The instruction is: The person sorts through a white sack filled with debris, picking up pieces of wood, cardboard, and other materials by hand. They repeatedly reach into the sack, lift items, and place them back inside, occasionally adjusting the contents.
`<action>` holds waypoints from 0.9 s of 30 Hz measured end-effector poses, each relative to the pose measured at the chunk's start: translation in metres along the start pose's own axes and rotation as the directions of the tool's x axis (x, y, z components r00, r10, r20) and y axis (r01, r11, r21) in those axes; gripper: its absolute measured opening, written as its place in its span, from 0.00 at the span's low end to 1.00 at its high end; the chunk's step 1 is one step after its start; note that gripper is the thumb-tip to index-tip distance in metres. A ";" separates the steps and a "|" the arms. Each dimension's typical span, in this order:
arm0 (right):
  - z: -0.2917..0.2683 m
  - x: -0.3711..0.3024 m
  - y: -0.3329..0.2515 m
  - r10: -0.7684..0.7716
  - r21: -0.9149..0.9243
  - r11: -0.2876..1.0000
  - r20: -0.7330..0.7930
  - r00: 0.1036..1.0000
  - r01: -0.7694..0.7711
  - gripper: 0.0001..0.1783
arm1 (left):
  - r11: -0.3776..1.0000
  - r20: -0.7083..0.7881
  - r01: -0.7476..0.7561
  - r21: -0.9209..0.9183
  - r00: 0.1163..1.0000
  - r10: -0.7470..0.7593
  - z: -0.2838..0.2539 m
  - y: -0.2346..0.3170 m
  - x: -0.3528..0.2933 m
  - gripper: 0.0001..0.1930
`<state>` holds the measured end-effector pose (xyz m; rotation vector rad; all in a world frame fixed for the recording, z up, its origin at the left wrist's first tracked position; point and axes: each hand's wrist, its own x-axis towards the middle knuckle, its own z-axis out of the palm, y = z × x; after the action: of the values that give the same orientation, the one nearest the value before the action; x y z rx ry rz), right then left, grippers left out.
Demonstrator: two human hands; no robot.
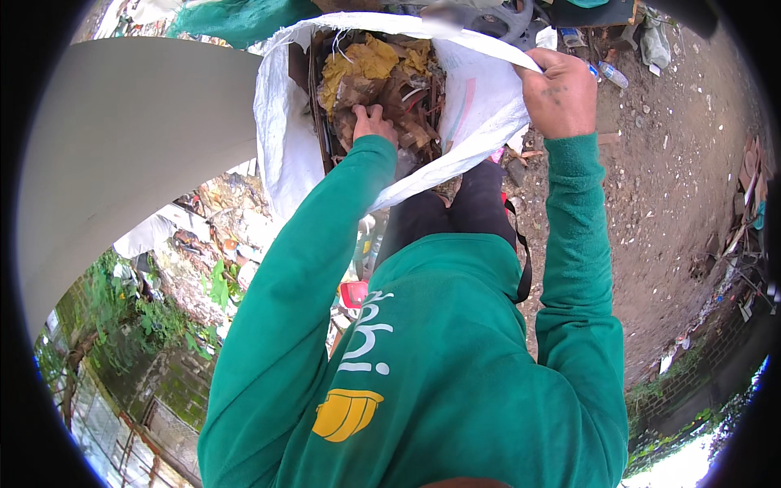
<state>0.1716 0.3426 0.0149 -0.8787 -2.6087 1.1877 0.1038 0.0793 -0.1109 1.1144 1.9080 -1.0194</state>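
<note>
A large white woven sack (289,122) stands open in front of me. Inside it lie crumpled brown paper and cardboard scraps (415,130), with a yellow crumpled piece (358,69) at the far side. My left hand (374,128) reaches into the sack and rests on the brown scraps, its visible fingers bent and apart. At the far right, my right hand (561,93) is closed round the sack's rim and holds it up. The sack's bottom is hidden by what fills it.
A big smooth grey panel (138,122) stands close on the left. Green sheeting (236,20) lies beyond the sack. Plastic bottles (612,75) and litter are on the dirt ground (659,179) at right. Scattered rubbish (236,211) and plants (146,317) lie at left.
</note>
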 end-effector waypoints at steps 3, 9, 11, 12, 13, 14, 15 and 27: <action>-0.002 0.002 -0.002 -0.014 -0.016 1.000 -0.011 1.000 0.013 0.10 | 0.999 0.023 0.032 -0.023 0.999 -0.031 -0.001 0.003 0.001 0.20; -0.005 0.004 -0.003 0.061 -0.090 0.994 -0.020 0.998 -0.062 0.12 | 0.998 0.068 0.000 -0.069 0.998 0.004 -0.016 -0.001 -0.005 0.19; -0.005 0.006 0.000 0.066 -0.121 0.990 -0.019 0.998 -0.068 0.12 | 0.996 0.065 0.006 -0.092 0.998 0.000 -0.015 -0.001 -0.007 0.19; -0.006 0.009 -0.001 0.082 -0.151 0.985 -0.008 0.997 -0.082 0.12 | 0.993 0.049 0.008 -0.115 0.999 -0.002 -0.013 -0.001 -0.006 0.19; -0.008 0.011 -0.001 0.102 -0.182 0.978 0.004 0.995 -0.100 0.13 | 0.990 0.035 0.006 -0.139 0.999 -0.001 -0.010 -0.001 -0.006 0.19; -0.010 0.012 0.000 0.123 -0.213 0.970 0.013 0.992 -0.117 0.13 | 0.987 0.020 0.004 -0.161 1.000 -0.001 -0.007 -0.001 -0.006 0.19; -0.009 0.016 0.011 0.105 -0.198 0.975 0.005 0.995 -0.101 0.14 | 0.986 0.006 0.005 -0.167 1.000 -0.004 -0.005 0.001 -0.007 0.19; 0.007 -0.018 -0.103 -0.575 -0.485 0.598 0.295 0.763 0.638 0.16 | 0.964 -0.110 -0.031 -0.263 0.994 0.001 0.006 -0.012 -0.010 0.16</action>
<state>0.1374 0.2748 0.0869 0.1040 -2.9953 0.2715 0.0973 0.0670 -0.1016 1.0456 2.0478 -0.6804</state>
